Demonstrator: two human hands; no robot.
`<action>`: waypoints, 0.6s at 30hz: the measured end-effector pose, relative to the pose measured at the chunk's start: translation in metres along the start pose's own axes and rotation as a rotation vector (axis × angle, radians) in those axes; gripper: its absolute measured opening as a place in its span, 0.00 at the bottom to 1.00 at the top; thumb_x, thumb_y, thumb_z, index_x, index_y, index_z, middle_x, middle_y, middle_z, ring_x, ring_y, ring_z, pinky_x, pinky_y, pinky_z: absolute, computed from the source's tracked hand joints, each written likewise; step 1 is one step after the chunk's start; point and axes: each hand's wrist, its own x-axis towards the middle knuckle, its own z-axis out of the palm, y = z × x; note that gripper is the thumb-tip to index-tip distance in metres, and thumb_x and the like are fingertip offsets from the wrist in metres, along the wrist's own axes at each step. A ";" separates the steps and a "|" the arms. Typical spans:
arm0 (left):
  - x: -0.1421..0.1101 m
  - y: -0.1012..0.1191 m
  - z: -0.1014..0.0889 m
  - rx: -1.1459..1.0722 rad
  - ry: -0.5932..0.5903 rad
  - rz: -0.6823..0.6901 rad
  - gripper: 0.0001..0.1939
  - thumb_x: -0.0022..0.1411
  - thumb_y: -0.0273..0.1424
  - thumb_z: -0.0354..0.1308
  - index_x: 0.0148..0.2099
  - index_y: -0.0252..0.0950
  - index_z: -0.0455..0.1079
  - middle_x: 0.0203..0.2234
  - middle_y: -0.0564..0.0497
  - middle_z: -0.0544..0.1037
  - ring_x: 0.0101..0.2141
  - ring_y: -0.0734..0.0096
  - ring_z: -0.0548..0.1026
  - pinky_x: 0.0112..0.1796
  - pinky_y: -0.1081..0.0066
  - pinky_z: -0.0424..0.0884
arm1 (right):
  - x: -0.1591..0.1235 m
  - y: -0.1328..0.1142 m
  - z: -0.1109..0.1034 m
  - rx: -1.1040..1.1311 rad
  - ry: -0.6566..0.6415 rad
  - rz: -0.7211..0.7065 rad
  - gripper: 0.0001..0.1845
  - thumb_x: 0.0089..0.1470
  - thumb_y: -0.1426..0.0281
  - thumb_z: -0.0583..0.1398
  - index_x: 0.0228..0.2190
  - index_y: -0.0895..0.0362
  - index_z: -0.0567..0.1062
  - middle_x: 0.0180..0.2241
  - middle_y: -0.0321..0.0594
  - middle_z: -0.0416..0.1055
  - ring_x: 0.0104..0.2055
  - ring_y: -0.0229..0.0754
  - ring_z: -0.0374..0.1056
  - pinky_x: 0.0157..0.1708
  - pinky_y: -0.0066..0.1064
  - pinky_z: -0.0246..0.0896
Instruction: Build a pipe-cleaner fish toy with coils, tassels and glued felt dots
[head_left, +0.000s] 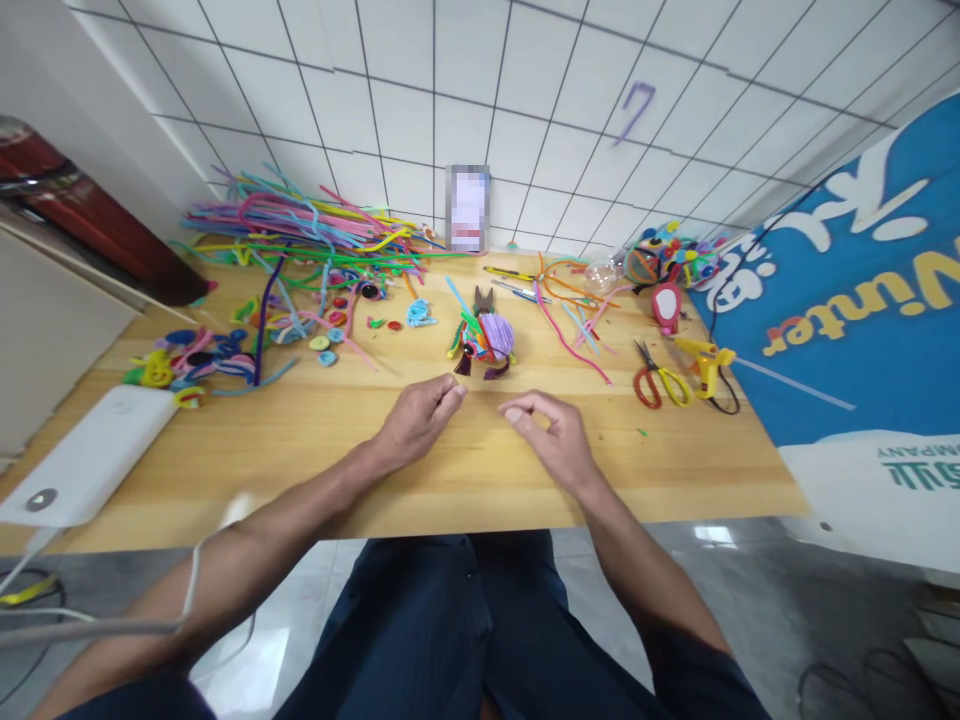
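Note:
On the wooden table, just beyond my hands, stands a small colourful craft figure made of pipe cleaners, with a purple striped body and dark tassels at its front. My left hand is closed in front of it on the left, thumb pressed to the curled fingers. My right hand is curled opposite, with thumb and fingertips brought together. A gap lies between the two hands, and neither visibly touches the figure. Whether a small thing is pinched in either hand is too fine to make out.
A heap of pipe cleaners lies at the back left near a propped phone. Scissors and a yellow glue gun lie right. A white power bank with a cable sits at the left edge.

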 end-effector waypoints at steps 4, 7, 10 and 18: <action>0.003 -0.008 -0.007 -0.039 -0.066 -0.126 0.26 0.71 0.41 0.54 0.23 0.38 0.50 0.17 0.59 0.52 0.21 0.77 0.53 0.25 0.71 0.51 | 0.063 -0.003 -0.013 -0.249 0.094 -0.163 0.08 0.63 0.64 0.64 0.33 0.52 0.82 0.33 0.37 0.81 0.36 0.43 0.74 0.40 0.36 0.67; -0.001 -0.012 0.001 -0.112 -0.130 -0.046 0.22 0.66 0.40 0.61 0.24 0.37 0.58 0.19 0.58 0.61 0.22 0.76 0.60 0.26 0.73 0.56 | 0.118 -0.005 0.001 -0.514 0.105 -0.185 0.09 0.59 0.61 0.67 0.36 0.53 0.81 0.35 0.41 0.81 0.39 0.46 0.74 0.43 0.38 0.66; -0.008 -0.013 0.012 -0.175 -0.150 0.005 0.17 0.65 0.36 0.64 0.27 0.37 0.64 0.22 0.56 0.70 0.24 0.75 0.67 0.28 0.73 0.62 | 0.161 -0.007 0.029 -0.793 0.011 -0.117 0.19 0.56 0.57 0.69 0.43 0.58 0.81 0.43 0.52 0.81 0.48 0.55 0.74 0.48 0.43 0.66; -0.011 -0.016 0.014 -0.221 -0.147 -0.131 0.15 0.66 0.37 0.64 0.29 0.35 0.72 0.23 0.55 0.75 0.26 0.75 0.70 0.30 0.74 0.62 | 0.179 -0.007 0.026 -0.939 -0.018 -0.060 0.13 0.65 0.70 0.54 0.33 0.56 0.78 0.40 0.50 0.80 0.45 0.52 0.74 0.44 0.38 0.63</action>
